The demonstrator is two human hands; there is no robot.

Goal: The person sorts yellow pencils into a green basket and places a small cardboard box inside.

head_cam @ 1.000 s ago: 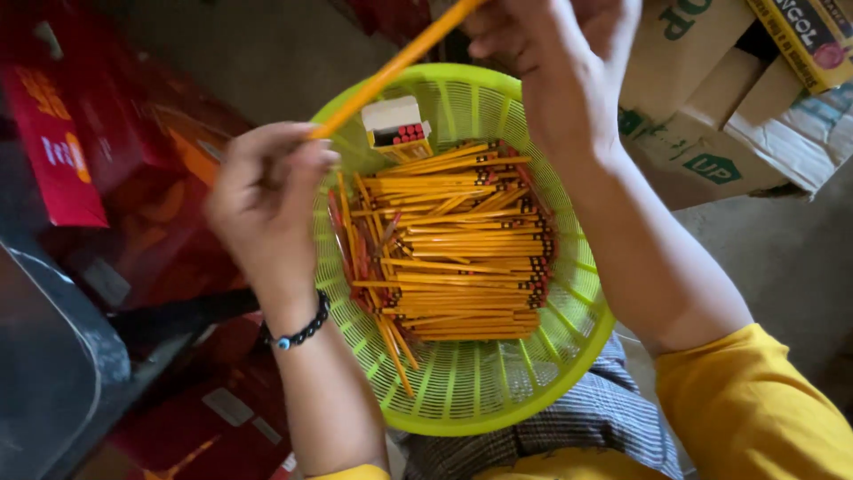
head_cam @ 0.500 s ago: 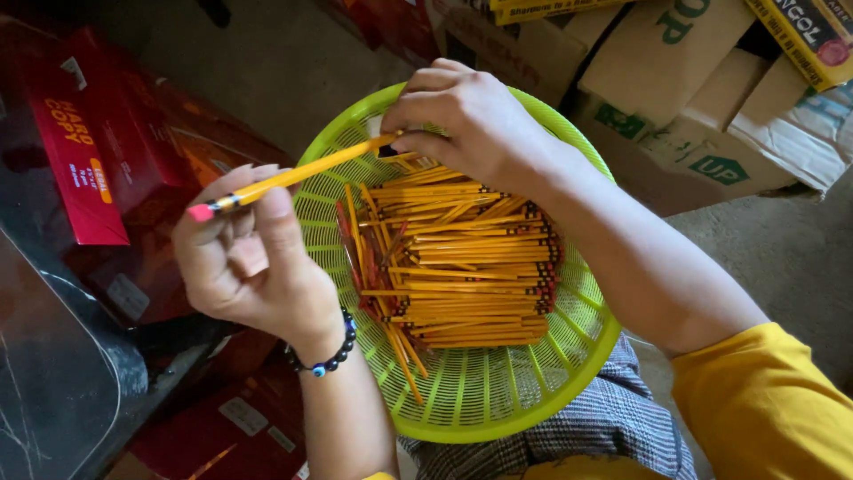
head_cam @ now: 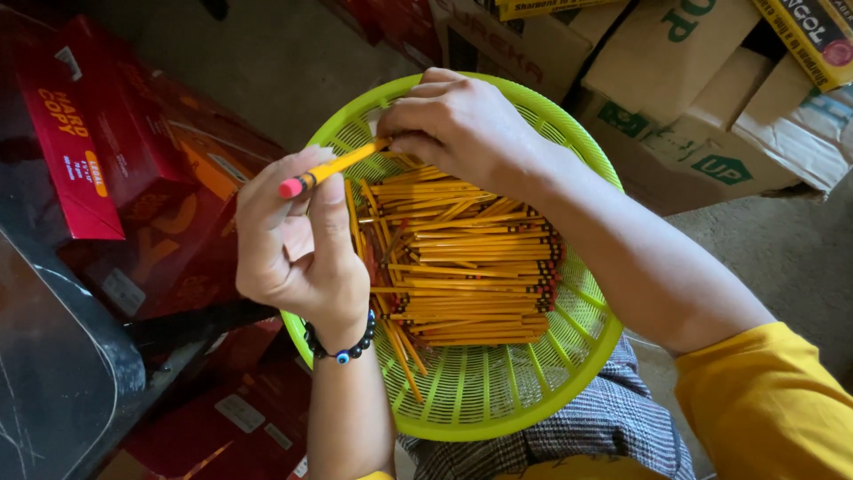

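Note:
A lime-green plastic basket (head_cam: 498, 404) rests on my lap and holds a heap of several yellow pencils (head_cam: 466, 267). My left hand (head_cam: 298, 244) grips the eraser end of one yellow pencil (head_cam: 333, 167), which slants up to the right. My right hand (head_cam: 458, 124) is closed over the other end of that pencil, above the far rim of the basket; what it holds there is hidden by the fingers. A dark bead bracelet (head_cam: 342, 347) circles my left wrist.
Red boxes (head_cam: 75, 151) lie stacked on the left, with a dark curved surface (head_cam: 53, 373) at the lower left. Cardboard cartons (head_cam: 702, 98) stand at the upper right. Grey concrete floor (head_cam: 258, 62) shows beyond the basket.
The pencil has come down from high above the basket to its rim. My right hand dropped onto its tip end, and my left hand has slid right toward the basket.

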